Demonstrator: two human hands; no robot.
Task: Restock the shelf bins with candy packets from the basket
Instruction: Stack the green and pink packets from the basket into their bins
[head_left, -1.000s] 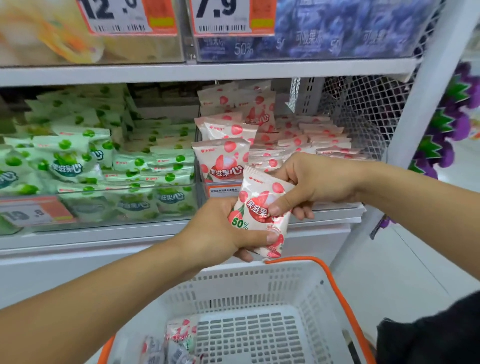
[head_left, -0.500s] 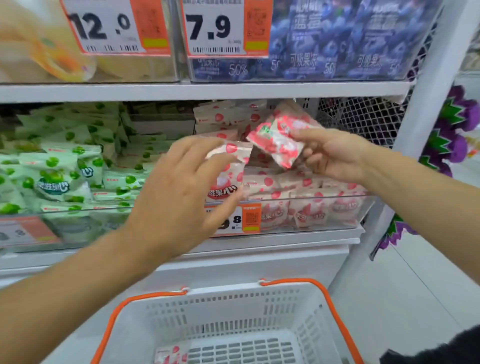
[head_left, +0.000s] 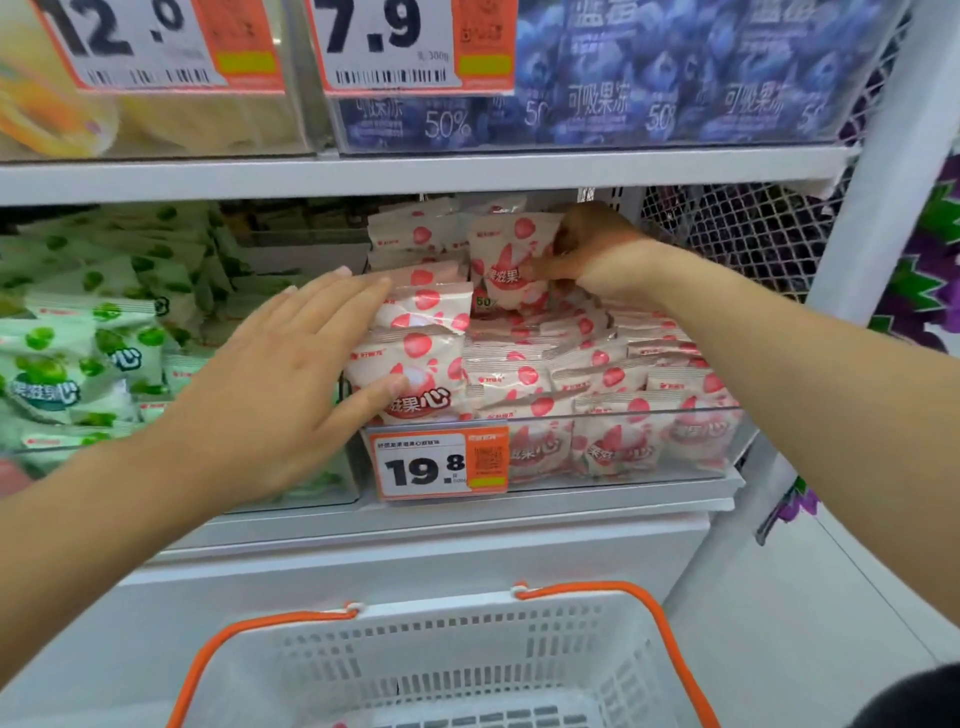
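Head view shows my right hand (head_left: 589, 249) at about one o'clock, reaching deep into the pink bin (head_left: 623, 457) and pinching a pink candy packet (head_left: 511, 270) upright, thumb on its front, so it stands at the back of the pile. My left hand (head_left: 291, 384) lies flat with straight fingers, holding nothing, pressing the front packets (head_left: 415, 364) so they don't slide. The basket (head_left: 441, 649) waits at six o'clock.
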